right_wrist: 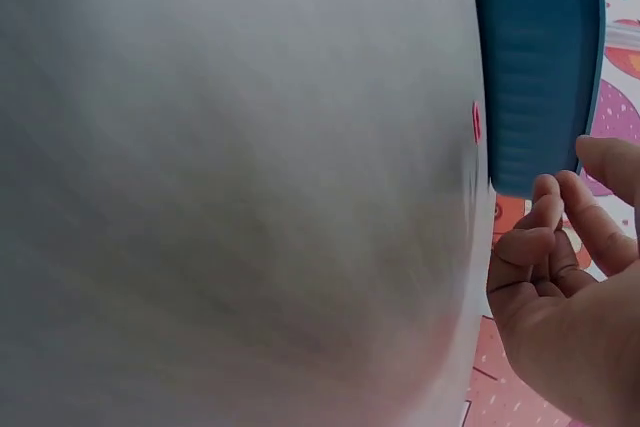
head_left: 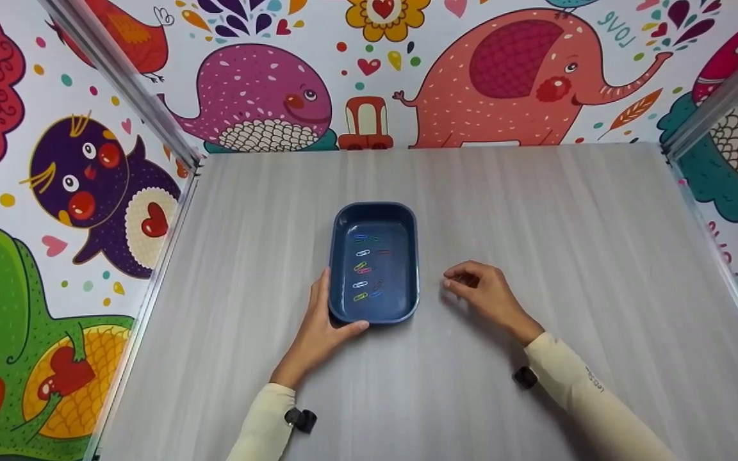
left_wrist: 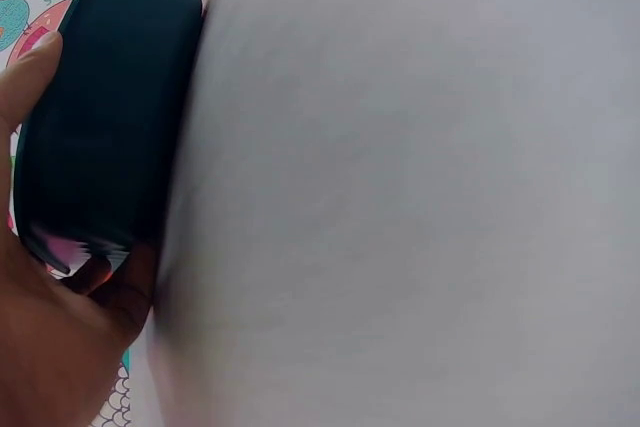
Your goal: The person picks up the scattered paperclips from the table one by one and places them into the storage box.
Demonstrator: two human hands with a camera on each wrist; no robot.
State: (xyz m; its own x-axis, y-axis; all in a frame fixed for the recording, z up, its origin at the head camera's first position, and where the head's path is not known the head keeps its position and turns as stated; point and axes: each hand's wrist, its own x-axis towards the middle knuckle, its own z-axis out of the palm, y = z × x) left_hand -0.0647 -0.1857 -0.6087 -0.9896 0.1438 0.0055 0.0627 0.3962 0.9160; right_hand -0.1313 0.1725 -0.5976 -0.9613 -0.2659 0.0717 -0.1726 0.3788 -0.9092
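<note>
Currently the left hand [head_left: 319,333] grips the near-left corner of the tray [head_left: 407,221]: thumb curled along the near edge, fingers up the left wall. From the left wrist view the thumb and palm wrap the dark outer wall of the tray [left_wrist: 100,117], so that hand is clamped on it. Right hand [head_left: 485,293] rests on the table [head_left: 567,256] just right of the tray, not touching it; fingers curled inward with the tips drawn together near the thumb. The right wrist view shows the same: curled fingers [right_wrist: 535,237] beside the tray wall [right_wrist: 535,57], nothing visible between them, though I cannot tell for sure whether something small is pinched there. A small red spot on the table near the tray wall shows in that view, too blurred to identify. Tray is dark blue, rectangular with rounded corners, sitting flat near the middle of the table. Inside it lie coloured paper clips [head_left: 362,269], roughly 10, scattered singly across the floor of the tray, most toward its left half; white, yellow, pink, green, blue and red ones can be made out. Cartoon animal walls [head_left: 260,96] surround the table on 3 sides.
</note>
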